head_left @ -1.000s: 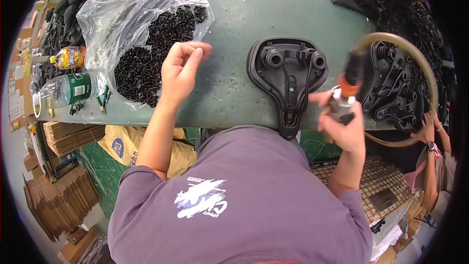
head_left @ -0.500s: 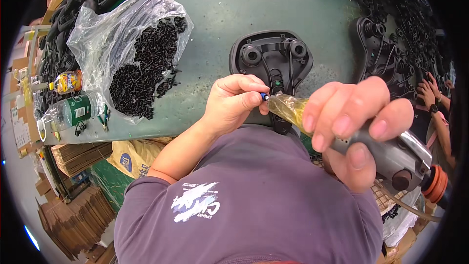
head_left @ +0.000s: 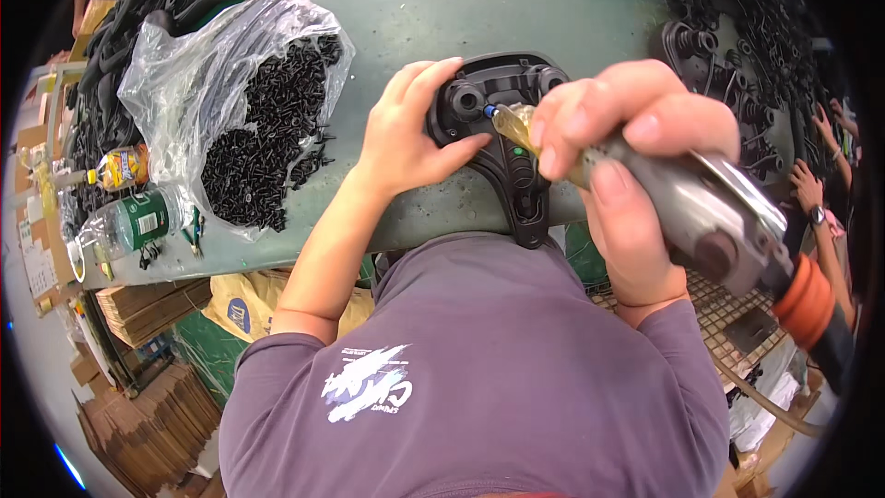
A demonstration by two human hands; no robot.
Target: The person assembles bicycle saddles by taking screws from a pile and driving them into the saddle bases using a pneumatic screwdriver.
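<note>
L side: orange-labelled bottle (head_left: 120, 168) and clear bottle (head_left: 143, 219) are sitting nr edge of green table (head_left: 415, 18). To their R, clear plastic bag (head_left: 189, 83) is holding a heap of small black screws (head_left: 244, 175). L hand (head_left: 401, 134) is resting spread on L end of black saddle (head_left: 505, 161), thumb and fingers standing apart, fingertips touching far rim. Saddle is lying mid-table at near edge, underside up, nose pointing twd wearer. Power driver's (head_left: 682, 212) blue tip (head_left: 491, 112) is pointing in just beside saddle's L round boss (head_left: 464, 99); can't confirm contact. R hand (head_left: 627, 129) is gripping driver, fingers wrapping its body. Far R: more saddles (head_left: 728, 83) are lying piled; co-worker's hand (head_left: 808, 186) is showing nr table edge.
</note>
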